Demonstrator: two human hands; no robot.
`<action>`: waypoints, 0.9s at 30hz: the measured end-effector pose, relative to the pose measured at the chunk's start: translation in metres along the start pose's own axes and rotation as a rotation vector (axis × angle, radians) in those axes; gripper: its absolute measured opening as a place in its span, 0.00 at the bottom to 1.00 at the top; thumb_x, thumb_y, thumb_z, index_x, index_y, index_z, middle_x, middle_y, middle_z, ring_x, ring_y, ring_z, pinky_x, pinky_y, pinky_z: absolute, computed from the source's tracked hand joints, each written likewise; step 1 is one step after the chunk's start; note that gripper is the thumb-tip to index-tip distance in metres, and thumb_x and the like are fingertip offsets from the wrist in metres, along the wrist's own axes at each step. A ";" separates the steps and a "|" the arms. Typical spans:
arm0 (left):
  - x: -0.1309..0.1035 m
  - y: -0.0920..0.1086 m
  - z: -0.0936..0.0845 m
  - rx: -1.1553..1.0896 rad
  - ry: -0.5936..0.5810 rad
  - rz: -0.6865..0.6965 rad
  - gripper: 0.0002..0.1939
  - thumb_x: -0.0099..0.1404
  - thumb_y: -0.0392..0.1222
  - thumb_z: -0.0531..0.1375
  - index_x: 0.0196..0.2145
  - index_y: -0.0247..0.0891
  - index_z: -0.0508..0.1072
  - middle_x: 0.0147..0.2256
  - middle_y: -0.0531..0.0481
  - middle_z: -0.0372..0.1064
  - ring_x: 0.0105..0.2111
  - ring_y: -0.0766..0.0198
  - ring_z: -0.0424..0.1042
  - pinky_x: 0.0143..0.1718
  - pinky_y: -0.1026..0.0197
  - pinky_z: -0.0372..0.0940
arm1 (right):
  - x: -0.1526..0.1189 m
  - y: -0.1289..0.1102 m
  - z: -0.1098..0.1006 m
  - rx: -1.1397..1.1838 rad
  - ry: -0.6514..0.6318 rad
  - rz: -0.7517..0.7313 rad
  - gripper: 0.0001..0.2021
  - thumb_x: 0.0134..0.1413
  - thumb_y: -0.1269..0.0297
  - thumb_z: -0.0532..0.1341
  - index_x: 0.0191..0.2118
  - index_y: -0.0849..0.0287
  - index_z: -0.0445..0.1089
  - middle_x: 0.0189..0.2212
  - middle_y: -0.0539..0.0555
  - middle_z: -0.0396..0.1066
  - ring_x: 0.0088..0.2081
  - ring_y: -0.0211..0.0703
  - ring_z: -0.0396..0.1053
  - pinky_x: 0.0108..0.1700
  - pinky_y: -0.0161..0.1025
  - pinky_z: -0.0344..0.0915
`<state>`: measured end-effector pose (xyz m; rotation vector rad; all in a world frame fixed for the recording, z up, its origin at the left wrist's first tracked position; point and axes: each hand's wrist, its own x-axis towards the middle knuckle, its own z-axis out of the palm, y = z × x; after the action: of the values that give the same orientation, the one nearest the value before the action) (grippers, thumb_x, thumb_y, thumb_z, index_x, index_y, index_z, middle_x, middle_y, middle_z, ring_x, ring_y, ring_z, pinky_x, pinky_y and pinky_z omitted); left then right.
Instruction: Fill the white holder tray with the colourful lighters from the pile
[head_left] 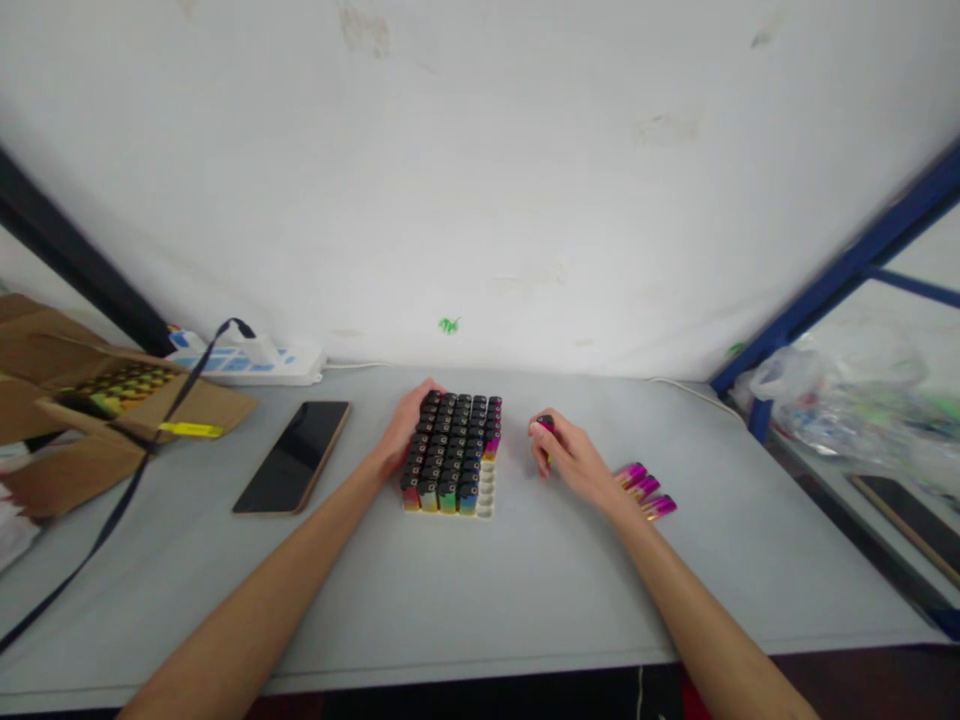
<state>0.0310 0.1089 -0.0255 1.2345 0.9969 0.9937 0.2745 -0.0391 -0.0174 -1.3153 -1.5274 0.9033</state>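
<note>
A white tray [486,498] holds several rows of lighters [450,440] standing upright, with black tops and coloured bodies. Bare sockets show at the near end of its right column. My left hand [409,425] is curled against the far left side of the block, its fingertips partly hidden by the lighters. To the right of the tray and apart from it, my right hand [564,452] is closed around a single lighter [547,422], its black top showing above the fingers. Several loose purple-and-gold lighters [645,488] lie on the table beside my right forearm.
A phone [292,458] lies left of the tray. Farther left are an open cardboard box [217,400] of lighters, a dark strap [142,465] and a white power strip [262,362]. Plastic bags [840,400] and a blue frame [825,255] stand at the right. A white wall backs the table.
</note>
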 end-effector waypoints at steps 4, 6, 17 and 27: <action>0.000 0.002 0.001 -0.012 -0.016 -0.014 0.27 0.53 0.71 0.63 0.28 0.43 0.75 0.26 0.53 0.73 0.32 0.56 0.71 0.41 0.55 0.68 | 0.001 -0.001 0.012 0.100 0.044 0.078 0.29 0.68 0.31 0.53 0.31 0.55 0.65 0.21 0.44 0.56 0.23 0.37 0.54 0.26 0.37 0.52; -0.001 0.003 0.001 -0.013 -0.022 -0.016 0.26 0.54 0.70 0.63 0.28 0.42 0.75 0.26 0.53 0.72 0.31 0.57 0.70 0.40 0.55 0.67 | 0.004 -0.001 0.018 0.185 0.078 0.153 0.34 0.67 0.28 0.47 0.24 0.54 0.60 0.18 0.44 0.51 0.21 0.37 0.49 0.25 0.38 0.48; -0.007 0.014 0.003 0.112 -0.041 0.070 0.20 0.61 0.61 0.62 0.25 0.42 0.75 0.26 0.50 0.73 0.31 0.55 0.71 0.41 0.54 0.67 | 0.007 0.007 0.022 0.138 0.328 0.279 0.29 0.66 0.38 0.46 0.18 0.49 0.50 0.13 0.45 0.47 0.18 0.37 0.46 0.22 0.40 0.45; -0.005 0.010 0.004 0.044 -0.036 0.027 0.20 0.57 0.63 0.64 0.26 0.42 0.75 0.26 0.49 0.74 0.32 0.53 0.71 0.41 0.54 0.67 | 0.011 0.006 0.019 0.277 0.297 0.331 0.35 0.62 0.25 0.47 0.28 0.55 0.67 0.16 0.43 0.50 0.17 0.36 0.47 0.21 0.37 0.45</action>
<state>0.0324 0.1034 -0.0146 1.3013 0.9810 0.9713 0.2583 -0.0271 -0.0278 -1.4438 -0.9356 1.0302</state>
